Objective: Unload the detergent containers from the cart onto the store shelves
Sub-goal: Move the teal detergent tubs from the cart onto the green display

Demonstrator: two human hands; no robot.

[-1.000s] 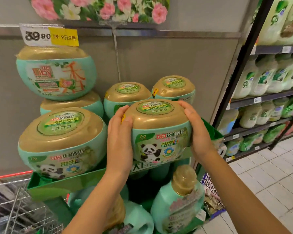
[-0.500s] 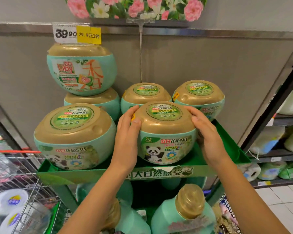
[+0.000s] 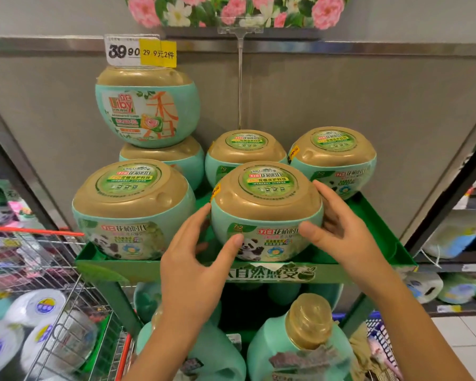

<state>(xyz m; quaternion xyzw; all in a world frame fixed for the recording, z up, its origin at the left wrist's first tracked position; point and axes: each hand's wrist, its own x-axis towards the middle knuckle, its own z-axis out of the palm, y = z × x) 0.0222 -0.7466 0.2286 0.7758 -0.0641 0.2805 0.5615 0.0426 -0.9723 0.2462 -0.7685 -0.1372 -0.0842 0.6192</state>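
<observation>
Right grip (image 3: 341,240) curved round the right side of round mint-green plastic detergent tub with gold lid and panda label (image 3: 267,215), fingers against the lid's rim, thumb pressed on the front. Left grip (image 3: 198,259) loose and spread, fingers nearly straight beside the tub's left flank, thumb tip touching the front label, holding nothing; slightly blurred. Tub upright at centre frame, seated in the front row of green cardboard display shelf (image 3: 138,266), just behind its printed lip.

Across the upper half, behind it all: grey metal back panel (image 3: 368,92). At lower left: silver wire shopping cart with red handle bar (image 3: 39,270), loaded with white round containers with blue-and-yellow stickers (image 3: 36,306). Down the right edge: dark store shelving (image 3: 451,265) with pale packs, too blurred to read. Along the top edge: pink-and-white floral cardboard sign (image 3: 237,9).

Left of centre, just beside the held tub: matching front-row tub (image 3: 132,210). At upper left: tub marked Liby (image 3: 146,111), stacked on another tub (image 3: 171,158). Behind the held one: two back-row tubs (image 3: 245,152). At bottom, right of centre, under the shelf: mint-green bottle with gold cap (image 3: 300,350). At upper left, above the stack: white-and-yellow price tag (image 3: 140,52).
</observation>
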